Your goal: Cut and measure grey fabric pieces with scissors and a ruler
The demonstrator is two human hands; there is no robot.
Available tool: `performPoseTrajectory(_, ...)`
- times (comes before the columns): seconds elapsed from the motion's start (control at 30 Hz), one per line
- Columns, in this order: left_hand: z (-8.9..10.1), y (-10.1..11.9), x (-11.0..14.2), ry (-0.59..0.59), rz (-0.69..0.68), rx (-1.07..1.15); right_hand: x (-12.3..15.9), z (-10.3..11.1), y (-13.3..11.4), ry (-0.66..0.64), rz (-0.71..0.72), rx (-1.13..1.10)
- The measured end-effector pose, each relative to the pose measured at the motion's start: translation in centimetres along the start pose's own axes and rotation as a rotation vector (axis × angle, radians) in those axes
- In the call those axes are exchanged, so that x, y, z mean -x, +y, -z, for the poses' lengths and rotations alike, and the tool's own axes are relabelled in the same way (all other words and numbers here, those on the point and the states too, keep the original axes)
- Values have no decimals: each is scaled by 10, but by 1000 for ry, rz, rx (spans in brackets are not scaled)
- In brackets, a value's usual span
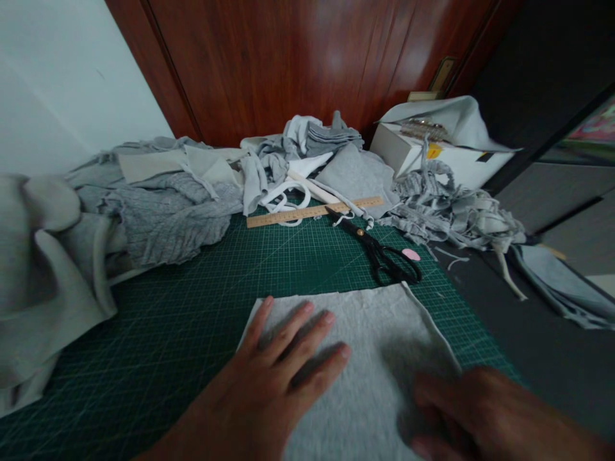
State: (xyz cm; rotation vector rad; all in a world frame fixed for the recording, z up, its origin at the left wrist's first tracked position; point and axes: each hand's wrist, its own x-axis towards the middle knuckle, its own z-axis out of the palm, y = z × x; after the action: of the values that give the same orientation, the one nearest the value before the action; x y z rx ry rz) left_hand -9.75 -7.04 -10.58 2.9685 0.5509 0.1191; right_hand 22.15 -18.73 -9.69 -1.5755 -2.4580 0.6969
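Note:
A light grey piece of fabric (pixel 369 346) lies flat on a green cutting mat (pixel 192 307) right in front of me. My left hand (pixel 269 378) rests on its left part, palm down with the fingers spread. My right hand (pixel 471 410) lies on the fabric's lower right corner, blurred, fingers partly curled and pressing down; nothing shows in it. Black scissors (pixel 384 253) lie on the mat just beyond the fabric, with a small pink object (pixel 410 254) beside their handles.
A wooden ruler (pixel 312 212) lies across the mat's far edge. Heaps of grey fabric (pixel 158 205) fill the left and back, grey strips (pixel 446 205) pile at the right. A white box (pixel 432 153) stands at the back right before a wooden door (pixel 298 57).

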Motion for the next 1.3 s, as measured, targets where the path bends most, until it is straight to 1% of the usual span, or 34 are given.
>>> performPoseTrajectory(0.03, -5, -1, -1, 19, -12, 4, -5, 6, -7, -6, -19, 20)
performPoseTrajectory(0.07, -9, -2, -1, 54, 5, -4, -11, 13, -12, -34, -58, 33)
performPoseTrajectory(0.1, -11, -2, -2, 61, 30, -11, -17, 21, -16, -52, -69, 38)
performPoseTrajectory(0.17, -10, -1, -2, 15, 17, 30, -36, 38, -15, -44, -82, 60)
performPoseTrajectory(0.2, -6, 1, -1, -13, 1, 67, -48, 46, -11, 10, -97, 74)
performPoseTrajectory(0.23, -1, 2, 0, -29, -7, 105, -61, 53, -3, 125, -128, 102)
performPoseTrajectory(0.3, 10, 7, 2, -47, 1, 155, -90, 66, 16, 415, -197, 250)
performPoseTrajectory(0.33, 14, 9, 3, -51, 13, 168, -104, 71, 27, 473, -255, 332)
performPoseTrajectory(0.37, 17, 10, 4, -55, 24, 175, -117, 75, 37, 455, -336, 367)
performPoseTrajectory(0.4, 19, 12, 4, -56, 31, 180, -129, 78, 46, 430, -369, 363)
performPoseTrajectory(0.47, 19, 13, 4, -52, 38, 186, -146, 83, 56, 380, -374, 334)
performPoseTrajectory(0.53, 18, 13, 4, -41, 39, 187, -155, 84, 57, 353, -386, 308)
performPoseTrajectory(0.6, 18, 14, 3, -37, 41, 183, -159, 83, 51, 353, -406, 282)
performPoseTrajectory(0.7, 19, 15, 2, -61, 52, 169, -160, 82, 41, 404, -432, 214)
performPoseTrajectory(0.8, 22, 18, 1, -95, 68, 165, -158, 90, 31, 530, -439, 104)
performPoseTrajectory(0.87, 25, 19, 0, -106, 71, 168, -157, 101, 20, 642, -414, 1)
performPoseTrajectory(0.9, 26, 20, -1, -110, 71, 168, -156, 105, 10, 697, -389, -63)
performPoseTrajectory(0.97, 28, 20, -3, -124, 72, 168, -155, 110, -19, 796, -304, -213)
performPoseTrajectory(1.0, 28, 21, -3, -135, 74, 168, -155, 109, -37, 854, -234, -335)
performPoseTrajectory(1.03, 29, 21, -4, -146, 77, 169, -154, 104, -56, 919, -72, -695)
performPoseTrajectory(1.07, 29, 21, -4, -152, 79, 170, -153, 96, -76, 912, 71, -1020)
performPoseTrajectory(1.1, 28, 22, -4, -150, 78, 171, -151, 85, -94, 868, 175, -1276)
performPoseTrajectory(1.13, 27, 22, -4, -133, 76, 169, -150, 72, -109, 808, 233, -1475)
performPoseTrajectory(1.17, 25, 22, -3, -100, 73, 165, -148, 57, -121, 735, 244, -1619)
performPoseTrajectory(1.2, 23, 21, -3, -61, 67, 162, -146, 42, -128, 659, 219, -1722)
performPoseTrajectory(1.23, 21, 21, -2, -20, 60, 161, -143, 28, -131, 617, 178, -1792)
performPoseTrajectory(1.3, 18, 20, -1, 25, 38, 172, -137, 4, -126, 572, 94, -1848)
